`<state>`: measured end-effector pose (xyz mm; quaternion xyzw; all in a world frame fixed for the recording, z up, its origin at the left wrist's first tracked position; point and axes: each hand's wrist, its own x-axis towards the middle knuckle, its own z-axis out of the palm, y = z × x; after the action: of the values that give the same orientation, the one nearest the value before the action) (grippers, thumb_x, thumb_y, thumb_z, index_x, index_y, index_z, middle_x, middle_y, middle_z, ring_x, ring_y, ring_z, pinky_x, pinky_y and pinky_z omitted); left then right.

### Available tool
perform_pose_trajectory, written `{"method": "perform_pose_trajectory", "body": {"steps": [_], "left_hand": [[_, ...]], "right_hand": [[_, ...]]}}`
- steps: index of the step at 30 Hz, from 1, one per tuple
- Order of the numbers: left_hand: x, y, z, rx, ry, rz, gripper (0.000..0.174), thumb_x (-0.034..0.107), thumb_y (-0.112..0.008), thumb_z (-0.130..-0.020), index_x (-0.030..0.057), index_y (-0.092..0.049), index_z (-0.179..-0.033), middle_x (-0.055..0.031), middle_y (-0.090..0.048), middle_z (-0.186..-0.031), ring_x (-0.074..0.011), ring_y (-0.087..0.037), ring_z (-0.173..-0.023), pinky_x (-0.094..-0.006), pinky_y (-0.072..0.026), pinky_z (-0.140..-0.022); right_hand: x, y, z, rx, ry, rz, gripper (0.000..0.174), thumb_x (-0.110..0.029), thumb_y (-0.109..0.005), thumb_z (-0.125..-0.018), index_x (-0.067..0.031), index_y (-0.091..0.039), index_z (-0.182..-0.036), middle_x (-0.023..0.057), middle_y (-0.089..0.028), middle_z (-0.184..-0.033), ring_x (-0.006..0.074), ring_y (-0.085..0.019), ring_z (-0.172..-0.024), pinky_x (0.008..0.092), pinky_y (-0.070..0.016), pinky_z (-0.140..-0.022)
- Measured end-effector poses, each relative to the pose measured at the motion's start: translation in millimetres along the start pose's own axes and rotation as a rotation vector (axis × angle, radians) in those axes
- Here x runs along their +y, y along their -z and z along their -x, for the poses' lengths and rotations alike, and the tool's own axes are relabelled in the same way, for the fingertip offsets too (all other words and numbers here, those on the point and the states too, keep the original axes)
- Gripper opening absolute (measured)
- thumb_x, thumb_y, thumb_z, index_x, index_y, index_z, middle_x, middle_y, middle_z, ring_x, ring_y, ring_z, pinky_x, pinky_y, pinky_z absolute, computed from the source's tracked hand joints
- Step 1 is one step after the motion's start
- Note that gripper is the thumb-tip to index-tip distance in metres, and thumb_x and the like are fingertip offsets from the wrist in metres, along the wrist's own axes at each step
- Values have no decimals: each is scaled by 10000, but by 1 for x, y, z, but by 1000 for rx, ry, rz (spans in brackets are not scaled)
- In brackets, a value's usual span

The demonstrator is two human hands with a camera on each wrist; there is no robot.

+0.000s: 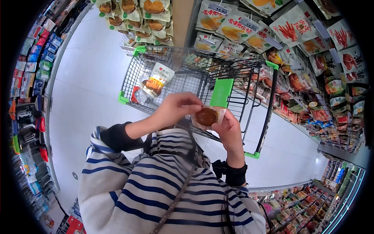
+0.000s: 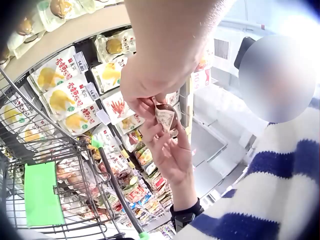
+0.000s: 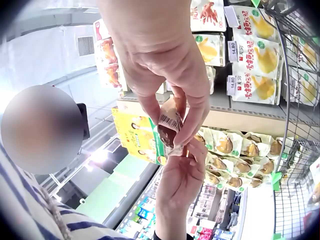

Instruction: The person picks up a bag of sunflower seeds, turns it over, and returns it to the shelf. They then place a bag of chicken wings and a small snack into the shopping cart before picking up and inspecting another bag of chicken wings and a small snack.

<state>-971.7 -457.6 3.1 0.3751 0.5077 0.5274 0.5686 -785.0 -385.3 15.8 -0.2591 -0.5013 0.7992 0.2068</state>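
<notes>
A small packet [image 1: 206, 117] with a glossy, brown, rounded food like a braised egg behind its clear front is between my two hands, over the near side of the cart. My left hand [image 1: 176, 110] pinches its upper left edge between thumb and fingers. On the other side my right hand [image 1: 229, 132] grips the right edge, thumb in front and fingers behind. The right wrist view shows a barcode on the packet [image 3: 170, 122]. In the left wrist view its printed back faces the camera, partly covered by fingers.
A wire shopping cart [image 1: 128, 74] with green corners stands in front of me. Inside lies a white food pouch [image 1: 159, 78] beside a small clear-and-red package [image 1: 139, 94]. Shelves of hanging pouches [image 1: 290, 29] line the right, and another shelf [image 1: 37, 58] runs along the left.
</notes>
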Motion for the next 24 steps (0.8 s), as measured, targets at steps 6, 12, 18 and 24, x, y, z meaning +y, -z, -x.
{"method": "perform_pose_trajectory", "body": {"steps": [6, 12, 18, 24], "left_hand": [[0, -1, -1, 15, 152, 63, 190, 173, -543, -832, 2, -595, -894, -16, -580, -810, -69, -526, -741, -208, -428, -671], [-2, 0, -1, 11, 275, 383, 228, 203, -528, -846, -1, -574, -937, -33, -572, -871, -93, -542, -811, -238, -449, -722], [-4, 4, -3, -1, 237, 395, 205, 196, -525, -848, 16, -562, -939, -25, -569, -869, -77, -548, -792, -216, -467, -680], [-8, 11, -4, -32, 81, 53, 144, 99, -537, -828, 0, -557, -932, -41, -588, -859, -87, -574, -776, -212, -500, -674]], "right_hand": [[-3, -2, 5, 19, -22, -124, 408, 145, -475, -726, 55, -448, -1122, 105, -529, -1086, 176, -516, -1000, 285, -419, -859], [8, 2, 5, 39, -8, -253, 298, 136, -475, -734, 44, -491, -1017, 120, -554, -1032, 176, -550, -934, 282, -445, -828], [14, 4, 4, 89, 13, -294, 124, 99, -476, -771, 11, -497, -856, 108, -587, -914, 149, -581, -826, 277, -488, -740], [22, 8, 0, 187, 49, -262, 79, 22, -454, -823, 21, -490, -894, 120, -592, -897, 158, -590, -806, 273, -498, -701]]}}
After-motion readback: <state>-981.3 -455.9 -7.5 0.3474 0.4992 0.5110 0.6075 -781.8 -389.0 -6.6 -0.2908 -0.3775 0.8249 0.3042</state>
